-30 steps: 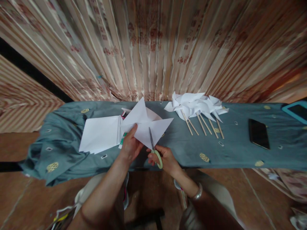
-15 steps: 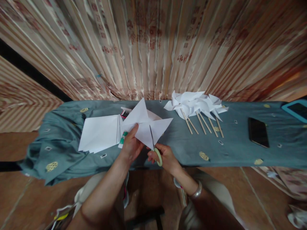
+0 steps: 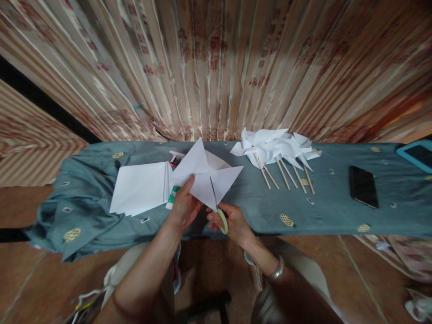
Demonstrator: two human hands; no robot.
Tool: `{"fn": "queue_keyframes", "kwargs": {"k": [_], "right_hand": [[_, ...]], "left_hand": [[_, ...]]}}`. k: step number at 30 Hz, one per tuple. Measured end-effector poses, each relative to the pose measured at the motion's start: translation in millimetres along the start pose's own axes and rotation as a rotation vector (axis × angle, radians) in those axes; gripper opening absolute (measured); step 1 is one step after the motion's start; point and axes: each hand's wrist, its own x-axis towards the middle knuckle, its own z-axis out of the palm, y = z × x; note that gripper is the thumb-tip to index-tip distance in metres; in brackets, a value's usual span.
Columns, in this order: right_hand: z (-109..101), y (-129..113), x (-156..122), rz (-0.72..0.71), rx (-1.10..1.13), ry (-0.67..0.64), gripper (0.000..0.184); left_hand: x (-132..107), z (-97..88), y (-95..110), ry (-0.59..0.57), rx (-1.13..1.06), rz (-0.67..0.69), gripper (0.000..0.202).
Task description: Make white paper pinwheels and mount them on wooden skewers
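My left hand (image 3: 185,204) pinches a white paper sheet (image 3: 221,180), its thumb on top and the fingers underneath. Slits run from the sheet's corners toward its middle, so the flaps stand apart. In my right hand (image 3: 232,222) is a pair of scissors (image 3: 222,220) with pale green handles. One dark blade lies over the paper's near flap and points toward its centre; the other blade is hidden. Just left of the paper lies a stack of white sheets (image 3: 141,186), with a green and white tube (image 3: 173,197) beside it, partly covered by my left hand.
Several white paper pinwheels (image 3: 276,146) on wooden sticks lie at the back right. Farther right are a black phone (image 3: 363,186) and a blue-framed device (image 3: 416,155). A small open box (image 3: 176,158) sits behind the paper. A grey-green cloth (image 3: 324,207) covers the narrow table.
Almost nothing differs. The scissors and the paper hold nearly the same place, with only a very slight shift in the paper's flaps.
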Motion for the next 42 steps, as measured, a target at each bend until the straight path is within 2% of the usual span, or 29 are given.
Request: {"fn": "queue_keyframes", "kwargs": {"k": [3, 6, 10, 14, 16, 17, 21, 24, 26, 28, 31, 34, 36, 38, 40, 42], "right_hand": [[-0.3, -0.2, -0.4, 0.003, -0.005, -0.016, 0.039], [-1.4, -1.3, -3.0, 0.009, -0.03, -0.086, 0.041], [-9.3, 0.4, -9.0, 0.062, -0.063, -0.177, 0.045], [-39.1, 3.5, -15.8, 0.154, -0.275, -0.28, 0.048], [-60.9, 2.1, -19.4, 0.093, -0.446, -0.283, 0.042], [-71.8, 0.5, -21.0, 0.048, -0.534, -0.228, 0.042], [-104.4, -6.2, -23.4, -0.218, -1.067, 0.288, 0.054], [-112.5, -8.1, -19.3, -0.322, -1.417, 0.507, 0.058], [-111.6, -8.5, -14.8, -0.311, -1.532, 0.549, 0.06], [-108.7, -9.2, -10.8, -0.284, -1.588, 0.555, 0.057], [-106.1, -11.6, -8.4, -0.27, -1.636, 0.521, 0.039], [-108.8, -13.3, -9.1, -0.305, -1.64, 0.51, 0.025], [-110.5, -12.4, -9.0, -0.369, -1.606, 0.526, 0.024], [-107.9, -9.2, -7.8, -0.486, -1.538, 0.524, 0.027], [-98.5, -4.2, -5.7, -0.624, -1.456, 0.47, 0.032], [-83.3, 2.0, -2.8, -0.722, -1.405, 0.356, 0.039]], "left_hand": [[-0.1, 0.3, 0.6, 0.035, -0.008, -0.01, 0.023], [-0.9, 1.8, 3.9, 0.076, -0.023, -0.019, 0.027], [-0.4, 1.9, 12.5, 0.089, -0.06, 0.038, 0.026], [0.9, -2.4, 25.1, 0.097, -0.081, 0.11, 0.027], [1.0, -5.7, 30.8, 0.084, -0.081, 0.127, 0.028], [1.0, -7.7, 32.8, 0.069, -0.075, 0.123, 0.028], [5.0, -17.3, 29.8, 0.001, -0.016, 0.062, 0.026], [12.4, -25.9, 14.2, -0.016, 0.06, -0.017, 0.02], [17.0, -31.3, 0.6, -0.009, 0.117, -0.024, 0.019], [19.6, -36.1, -11.5, -0.032, 0.159, -0.012, 0.027], [19.9, -42.9, -21.4, -0.116, 0.196, -0.037, 0.038], [20.2, -50.5, -22.3, -0.114, 0.271, -0.016, 0.041], [21.9, -56.4, -20.4, -0.057, 0.378, 0.042, 0.048], [23.7, -62.2, -17.7, -0.01, 0.536, 0.184, 0.062], [23.6, -67.1, -14.9, -0.03, 0.759, 0.417, 0.071], [20.5, -70.6, -13.6, -0.124, 1.047, 0.67, 0.068]]}}
